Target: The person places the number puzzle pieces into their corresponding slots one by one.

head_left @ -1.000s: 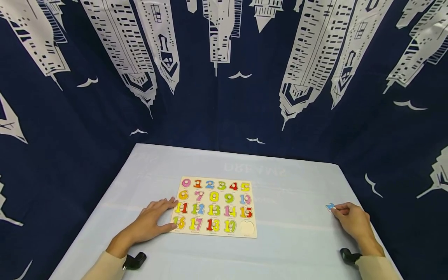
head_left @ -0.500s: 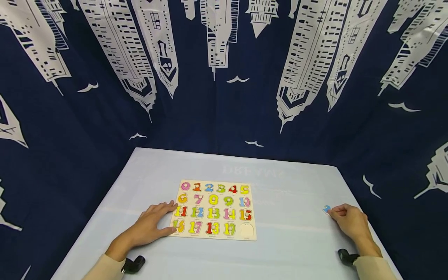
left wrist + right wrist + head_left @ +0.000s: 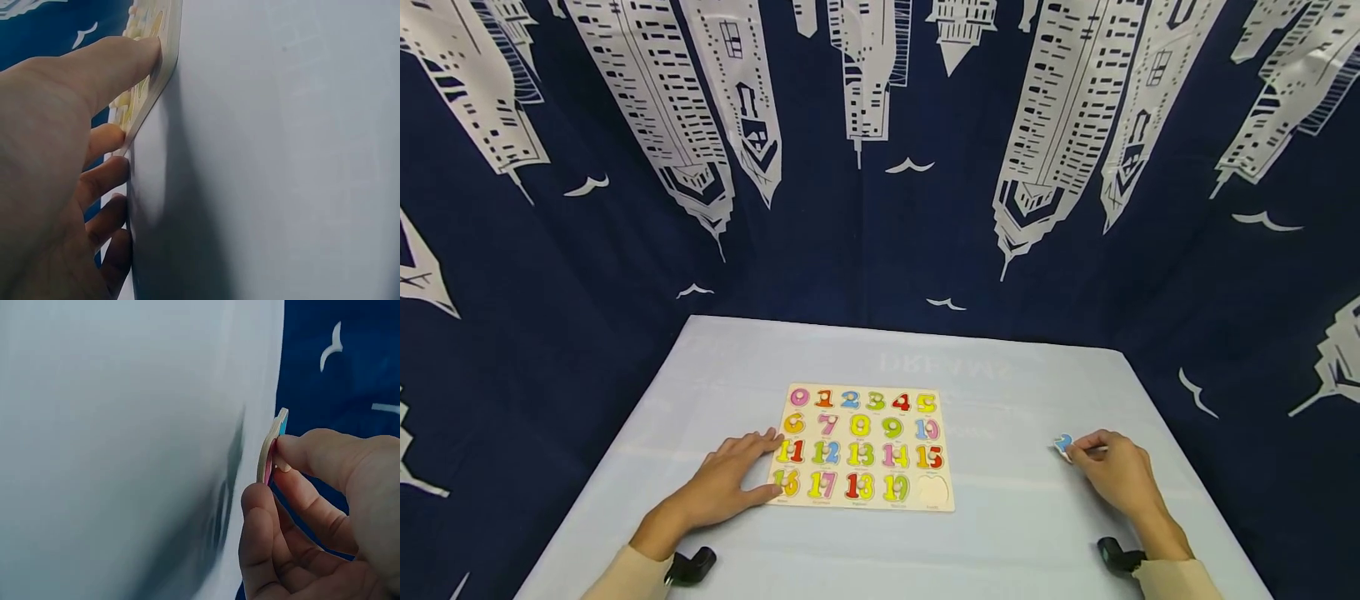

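Note:
A wooden number puzzle board (image 3: 860, 447) lies flat on the white table, with colourful numbers in rows and a bare recess at its lower right corner. My left hand (image 3: 718, 481) rests against the board's left edge, thumb and fingers spread; the left wrist view shows the thumb (image 3: 125, 59) on the board's rim. Over the right part of the table, my right hand (image 3: 1120, 468) pinches a small wooden puzzle piece (image 3: 1063, 445) with a blue 2 on it. Seen edge-on in the right wrist view, the piece (image 3: 269, 453) also has a pink part, and fingers cover some of it.
White cloth covers the table (image 3: 1000, 542). Beyond its far edge hangs a dark blue fabric (image 3: 820, 250) printed with white buildings and birds. Black wrist devices (image 3: 692, 567) sit at both cuffs.
My right hand has moved left toward the board, carrying the puzzle piece. The left hand keeps its place at the board's edge, and the head view has shifted slightly.

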Demonstrator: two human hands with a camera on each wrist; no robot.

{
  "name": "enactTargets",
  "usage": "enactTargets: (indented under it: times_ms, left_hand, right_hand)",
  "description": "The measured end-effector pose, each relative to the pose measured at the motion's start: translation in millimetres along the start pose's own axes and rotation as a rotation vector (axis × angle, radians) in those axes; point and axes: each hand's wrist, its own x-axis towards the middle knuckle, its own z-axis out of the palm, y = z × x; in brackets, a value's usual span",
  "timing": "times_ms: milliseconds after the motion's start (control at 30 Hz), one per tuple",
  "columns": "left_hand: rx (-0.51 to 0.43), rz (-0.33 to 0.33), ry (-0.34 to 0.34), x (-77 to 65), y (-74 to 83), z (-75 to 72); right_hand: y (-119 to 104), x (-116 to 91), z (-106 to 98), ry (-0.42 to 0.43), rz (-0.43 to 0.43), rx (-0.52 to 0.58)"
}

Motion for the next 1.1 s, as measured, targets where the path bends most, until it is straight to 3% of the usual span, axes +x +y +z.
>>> enactTargets:
  times_ms: [333,700,1100]
  left_hand:
    - [0.003,-0.019,-0.005,-4.1,-0.7,2.7]
    - [0.007,0.004,0.013,-1.1,-1.4,2.1]
    - [0.016,0.002,0.009,-1.0,-1.1,3.0]
  right_hand:
    - [-53,-17,26,-0.084,-0.127,0.055]
    - [-111,-36,52,-0.183,-0.26,0.119]
    - [-145,-55,75,-0.289,-0.483,0.172]
